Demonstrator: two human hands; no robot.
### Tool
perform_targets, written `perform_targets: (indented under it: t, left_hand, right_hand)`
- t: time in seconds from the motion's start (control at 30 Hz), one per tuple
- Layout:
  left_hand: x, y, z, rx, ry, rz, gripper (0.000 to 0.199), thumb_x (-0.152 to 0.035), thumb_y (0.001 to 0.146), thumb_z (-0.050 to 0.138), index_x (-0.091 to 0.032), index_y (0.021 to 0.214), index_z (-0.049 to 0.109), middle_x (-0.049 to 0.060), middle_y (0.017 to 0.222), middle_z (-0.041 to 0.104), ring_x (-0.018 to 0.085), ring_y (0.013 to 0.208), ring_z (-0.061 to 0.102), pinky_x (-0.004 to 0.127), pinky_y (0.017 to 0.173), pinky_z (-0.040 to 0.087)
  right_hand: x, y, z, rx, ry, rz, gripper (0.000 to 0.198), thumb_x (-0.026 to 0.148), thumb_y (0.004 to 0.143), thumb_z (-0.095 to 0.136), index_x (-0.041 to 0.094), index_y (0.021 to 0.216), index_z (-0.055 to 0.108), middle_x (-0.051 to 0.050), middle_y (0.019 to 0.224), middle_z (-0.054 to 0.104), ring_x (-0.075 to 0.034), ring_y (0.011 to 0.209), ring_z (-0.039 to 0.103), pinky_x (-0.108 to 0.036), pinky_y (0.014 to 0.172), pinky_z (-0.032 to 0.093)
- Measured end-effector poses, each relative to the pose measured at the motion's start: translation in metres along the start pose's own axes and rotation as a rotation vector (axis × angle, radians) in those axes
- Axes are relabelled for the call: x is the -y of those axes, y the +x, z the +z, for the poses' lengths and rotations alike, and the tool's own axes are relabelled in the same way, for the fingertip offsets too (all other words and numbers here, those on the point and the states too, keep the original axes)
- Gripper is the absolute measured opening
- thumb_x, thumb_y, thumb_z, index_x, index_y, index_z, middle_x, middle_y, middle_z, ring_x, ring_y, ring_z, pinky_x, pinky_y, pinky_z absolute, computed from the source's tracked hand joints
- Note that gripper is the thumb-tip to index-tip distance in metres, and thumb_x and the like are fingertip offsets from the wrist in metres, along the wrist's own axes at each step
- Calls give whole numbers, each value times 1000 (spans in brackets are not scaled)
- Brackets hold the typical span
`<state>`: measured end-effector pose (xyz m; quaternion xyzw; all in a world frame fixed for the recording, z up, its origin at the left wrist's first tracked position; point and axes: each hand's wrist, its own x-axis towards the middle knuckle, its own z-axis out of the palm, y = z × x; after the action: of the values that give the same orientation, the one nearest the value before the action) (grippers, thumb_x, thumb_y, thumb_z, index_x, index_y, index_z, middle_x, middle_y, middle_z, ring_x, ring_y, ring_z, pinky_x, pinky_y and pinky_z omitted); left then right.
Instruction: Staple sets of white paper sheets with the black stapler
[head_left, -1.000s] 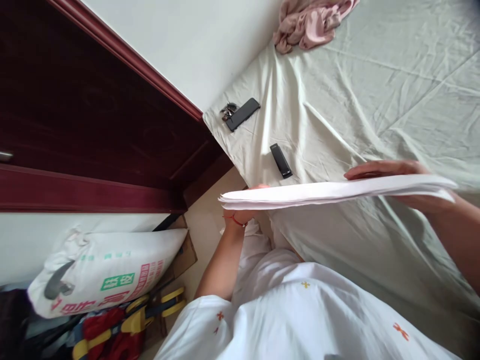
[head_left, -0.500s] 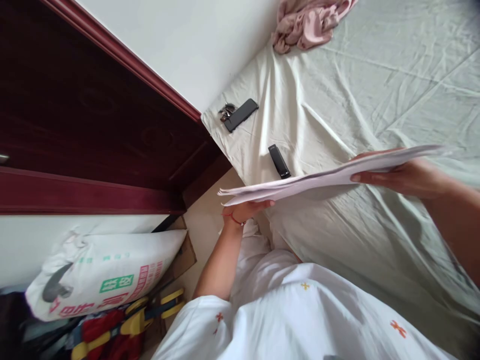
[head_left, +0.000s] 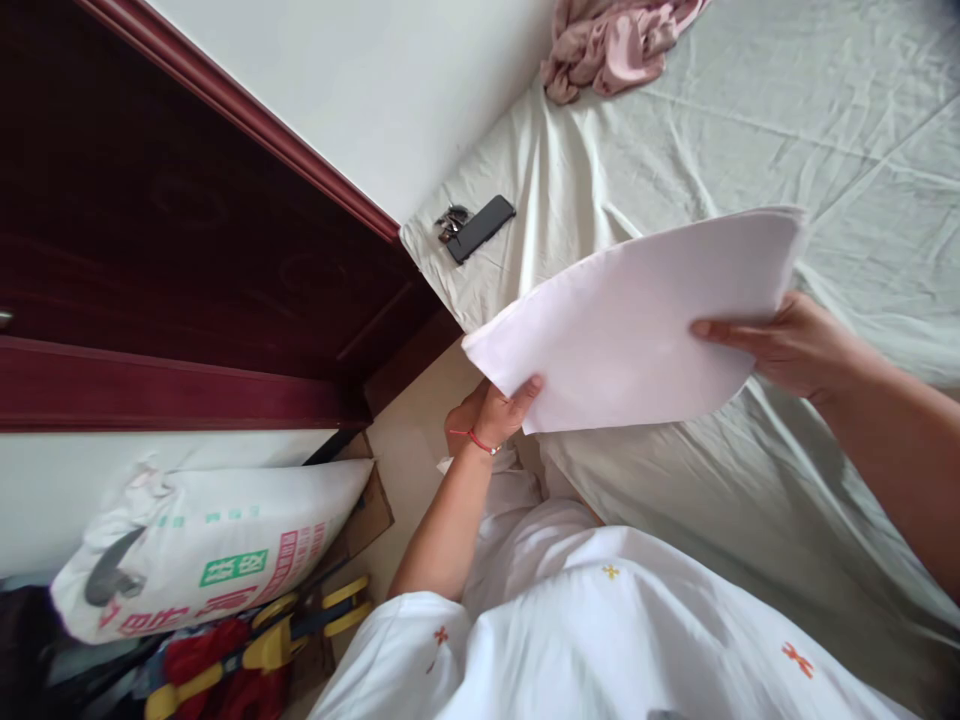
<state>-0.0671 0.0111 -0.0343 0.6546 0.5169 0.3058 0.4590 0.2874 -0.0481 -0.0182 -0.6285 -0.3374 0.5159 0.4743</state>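
Observation:
A stack of white paper (head_left: 630, 340) is held between my two hands above the edge of the bed, its broad blank face turned up toward me and bowed slightly. My left hand (head_left: 504, 412), with a red string bracelet at the wrist, grips the lower left corner, thumb on top and fingers hidden beneath. At the right end, my right hand (head_left: 787, 345) pinches the stack, its thumb lying across the face and the other fingers behind it.
On the bed sheet (head_left: 862, 150) lie a black phone-like slab (head_left: 484, 228), a bunch of keys (head_left: 453, 222) and a crumpled pink cloth (head_left: 611, 50). A dark red wooden door or cabinet (head_left: 187, 230) stands left, above a printed white sack (head_left: 247, 540) and yellow-and-blue items (head_left: 270, 645).
The paper stack has tilted from nearly edge-on to showing its broad face, its far edge rising. It now covers the small black object on the bed. Both hands keep their hold.

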Motion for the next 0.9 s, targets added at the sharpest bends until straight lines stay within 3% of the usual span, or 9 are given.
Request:
perform_targets:
  t: [0.1,0.2,0.3,0.4,0.47,0.53,0.67,0.8,0.9]
  left_hand:
    - [-11,-1,1,81,30,-25,69,-75,82,69,-17,118,77,14,129,77,31,129,68,44,119,51]
    - [-22,-5,1,144,83,-52,60,-71,86,67,-18,112,79,12,123,80,31,121,72,44,111,57]
    - [-30,-9,2,224,123,-36,54,-67,90,63,-18,108,80,10,116,81,29,115,74,41,106,59]
    - [-37,-10,3,334,154,-24,48,-63,92,63,-19,99,79,8,98,82,28,105,74,38,94,62]
    - [-41,-9,3,407,181,-39,44,-61,91,64,-19,85,76,5,79,75,26,93,73,35,82,61]
    - [-47,-5,3,494,216,-50,47,-61,91,65,-20,67,68,2,61,62,22,75,67,32,68,57]
    - [-55,6,4,684,196,-51,55,-61,90,66,-19,56,59,0,54,51,14,56,51,29,55,47]
    - [-46,14,8,713,14,-159,44,-58,85,75,-14,78,73,3,73,69,18,72,64,29,64,52]
    - [-33,18,12,564,-120,-208,39,-44,77,84,-13,99,73,2,83,73,15,79,68,27,73,53]
  right_hand:
    - [-8,3,-5,23,16,185,53,51,53,98,18,89,78,-9,101,80,-28,90,72,-41,81,62]
    - [-15,5,-12,7,-98,185,58,54,59,92,19,103,76,-10,100,78,-27,86,72,-45,82,61]
    - [-13,2,-15,-194,-499,-9,84,49,66,84,24,142,60,-13,118,75,-33,98,71,-56,91,57]
    - [0,-9,-15,-335,-896,-361,94,50,77,74,26,161,39,-19,155,55,-43,134,56,-66,105,47]
    - [11,-17,-17,-211,-1012,-567,74,56,89,60,28,156,48,-16,155,56,-43,140,52,-63,106,48]
    - [19,-24,-22,4,-1036,-627,59,61,94,50,31,143,63,-12,133,72,-36,117,69,-52,93,56]
    - [25,-30,-38,286,-957,-419,58,74,89,50,32,116,79,-3,87,80,-20,62,68,-35,63,55]
    - [22,-34,-42,338,-807,-28,56,78,85,56,28,94,80,-1,78,79,-21,64,71,-30,58,54]
    - [14,-34,-40,312,-597,221,54,77,79,66,25,90,78,-4,81,80,-22,64,72,-28,53,53]
